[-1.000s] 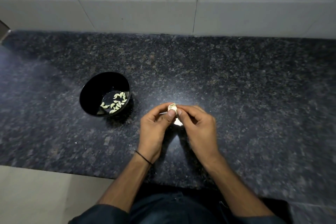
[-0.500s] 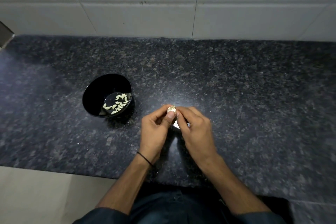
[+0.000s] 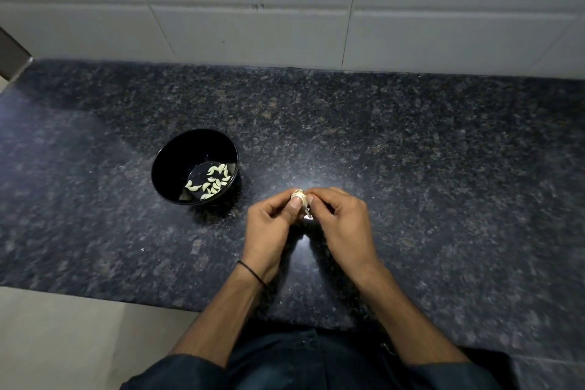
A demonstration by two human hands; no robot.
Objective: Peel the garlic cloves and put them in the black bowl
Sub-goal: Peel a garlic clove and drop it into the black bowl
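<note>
A small pale piece of garlic (image 3: 298,195) is pinched between the fingertips of both hands above the dark granite counter (image 3: 411,168). My left hand (image 3: 269,228) holds it from the left with the thumb on top. My right hand (image 3: 340,222) pinches it from the right, fingers curled. A bit of white skin (image 3: 307,215) shows below the garlic, between the hands. The black bowl (image 3: 167,168) stands to the left of my hands, a short gap away, with several peeled cloves (image 3: 211,182) in its bottom.
A white tiled wall (image 3: 285,9) rises behind the counter. The counter's front edge runs just behind my wrists, with pale floor (image 3: 63,342) below on the left. Tiny skin flecks (image 3: 143,249) lie on the counter near the bowl.
Both hands stay pinched on the garlic with only slight finger shifts. The view has tilted a little, so bowl and hands sit lower in frame.
</note>
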